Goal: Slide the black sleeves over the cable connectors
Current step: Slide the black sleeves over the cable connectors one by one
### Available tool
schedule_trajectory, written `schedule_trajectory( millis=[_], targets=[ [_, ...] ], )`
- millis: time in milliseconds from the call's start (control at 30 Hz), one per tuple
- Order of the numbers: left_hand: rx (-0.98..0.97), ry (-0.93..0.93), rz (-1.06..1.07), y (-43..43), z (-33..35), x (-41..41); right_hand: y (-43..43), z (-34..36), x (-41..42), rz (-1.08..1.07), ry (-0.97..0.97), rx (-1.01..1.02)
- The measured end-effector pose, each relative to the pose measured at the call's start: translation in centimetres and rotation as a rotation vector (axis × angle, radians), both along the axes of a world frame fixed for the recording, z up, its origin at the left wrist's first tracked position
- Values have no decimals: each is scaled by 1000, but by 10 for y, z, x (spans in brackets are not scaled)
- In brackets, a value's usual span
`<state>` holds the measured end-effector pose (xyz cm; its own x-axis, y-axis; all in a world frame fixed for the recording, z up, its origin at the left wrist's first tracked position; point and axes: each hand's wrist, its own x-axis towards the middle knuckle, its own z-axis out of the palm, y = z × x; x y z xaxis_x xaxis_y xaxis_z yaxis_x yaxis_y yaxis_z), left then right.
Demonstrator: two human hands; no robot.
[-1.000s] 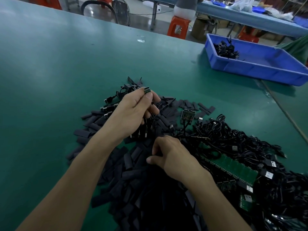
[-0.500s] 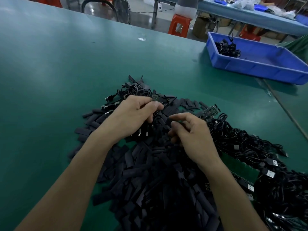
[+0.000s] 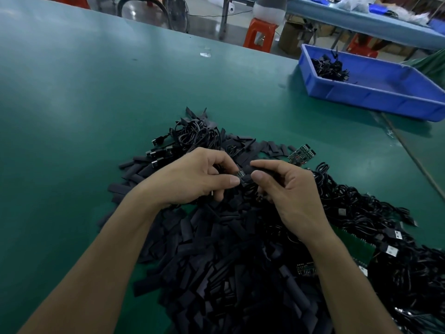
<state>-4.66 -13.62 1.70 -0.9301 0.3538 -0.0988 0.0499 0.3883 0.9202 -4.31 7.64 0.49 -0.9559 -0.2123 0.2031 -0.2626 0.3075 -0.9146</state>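
Factory assembly floor — green worktable (image 3: 96, 92), blue parts bin (image 3: 375, 92), orange stools (image 3: 260, 36)

Left hand (image 3: 192, 179), right hand (image 3: 289, 191) (thumbs nearly tip-to-tip)

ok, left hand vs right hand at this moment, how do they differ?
The left hand pinches a small connector board between thumb and fingers; the right hand pinches a black sleeve. The left hand sits by the USB plugs, the right hand by the cable heap. Shared: both are curled, fingertips nearly meeting above the sleeve pile.
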Motion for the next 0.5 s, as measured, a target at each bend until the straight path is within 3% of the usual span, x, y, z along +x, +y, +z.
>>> schedule_trajectory(
  millis=[500],
  targets=[
    [113, 105, 115, 2, -5, -3, 2, -2, 2, -47, 34, -41]
  ],
)
